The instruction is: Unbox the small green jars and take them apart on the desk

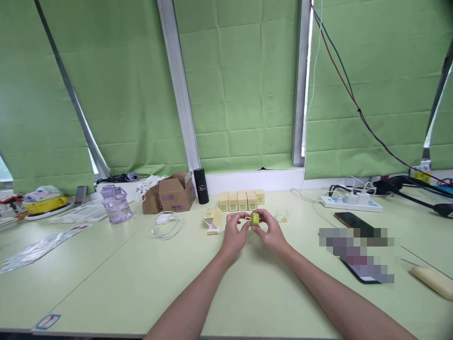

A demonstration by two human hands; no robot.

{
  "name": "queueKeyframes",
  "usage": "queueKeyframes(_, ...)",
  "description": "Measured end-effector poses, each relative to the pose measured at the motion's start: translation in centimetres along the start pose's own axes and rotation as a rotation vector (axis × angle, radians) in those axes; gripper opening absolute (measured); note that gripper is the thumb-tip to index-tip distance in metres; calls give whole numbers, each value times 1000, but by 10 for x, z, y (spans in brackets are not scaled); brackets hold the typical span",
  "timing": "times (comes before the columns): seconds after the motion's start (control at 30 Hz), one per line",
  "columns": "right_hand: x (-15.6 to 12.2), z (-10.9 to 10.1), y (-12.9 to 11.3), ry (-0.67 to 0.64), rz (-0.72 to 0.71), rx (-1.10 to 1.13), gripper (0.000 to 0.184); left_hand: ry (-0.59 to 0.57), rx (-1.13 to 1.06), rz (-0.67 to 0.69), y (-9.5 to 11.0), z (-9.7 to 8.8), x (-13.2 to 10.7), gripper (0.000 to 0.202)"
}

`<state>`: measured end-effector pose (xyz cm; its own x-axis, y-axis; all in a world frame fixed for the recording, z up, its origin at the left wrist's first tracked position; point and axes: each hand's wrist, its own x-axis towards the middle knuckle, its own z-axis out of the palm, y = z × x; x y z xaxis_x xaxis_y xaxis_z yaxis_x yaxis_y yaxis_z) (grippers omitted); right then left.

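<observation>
A small, glossy green case (255,219) with a pale yellow loop (245,218) at its left side is held above the table between both hands. My right hand (272,232) pinches the green case between thumb and fingers. My left hand (234,233) has its thumb and fingertips closed at the loop. An opened small cardboard box (212,220) stands left of my left hand, its flaps up. Beyond the hands, several small tan boxes (242,200) with green labels stand in a row. A clear plastic piece (282,216) with something yellow in it lies right of my right hand.
To the left are a white charger with cable (164,218), a purple bottle (116,204) and a brown carton (176,192). A black cylinder (201,186) stands behind. At right lie a power strip (350,202), a dark phone (356,224) and a cream-coloured object (433,281).
</observation>
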<state>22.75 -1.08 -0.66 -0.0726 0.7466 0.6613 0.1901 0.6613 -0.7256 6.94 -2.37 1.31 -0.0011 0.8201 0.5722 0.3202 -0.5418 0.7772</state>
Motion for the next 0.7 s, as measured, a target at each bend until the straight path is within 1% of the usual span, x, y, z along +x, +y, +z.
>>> queueKeyframes(0.33, 0, -1, -2, -23, 7, 32, 36, 10, 25, 13, -7, 0, 2, 12)
queueKeyframes(0.7, -3, -1, 1, -63, -2, 21, 39, -4, 56, -29, -12, -1, 4, 9)
